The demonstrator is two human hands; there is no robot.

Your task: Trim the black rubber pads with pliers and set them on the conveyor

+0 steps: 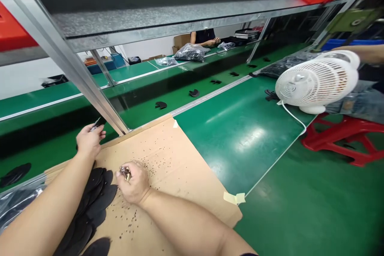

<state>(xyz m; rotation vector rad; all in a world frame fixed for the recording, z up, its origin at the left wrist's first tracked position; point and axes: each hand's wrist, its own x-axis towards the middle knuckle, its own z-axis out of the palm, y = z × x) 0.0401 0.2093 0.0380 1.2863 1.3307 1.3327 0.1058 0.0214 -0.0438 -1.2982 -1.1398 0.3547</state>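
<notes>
My left hand (89,140) reaches past the cardboard's far edge, over the green conveyor belt, with its fingers closed on a small dark piece (98,123); its exact shape is partly hidden. Just above the cardboard sheet (192,172), my right hand (134,183) is curled round a small metallic tool (124,172) with a yellowish part. Most of that tool is covered by the fingers, so its kind is unclear. Between my forearms lies a pile of overlapping flat black rounded pieces (97,202). Tiny black scraps (156,164) are scattered across the cardboard.
Black pieces (194,93) lie spaced along the belt (138,110). A metal shelf post (72,60) stands close to my left hand. To the right are a white fan (315,82) and a red stool (345,136). Another person (205,38) sits across the belt.
</notes>
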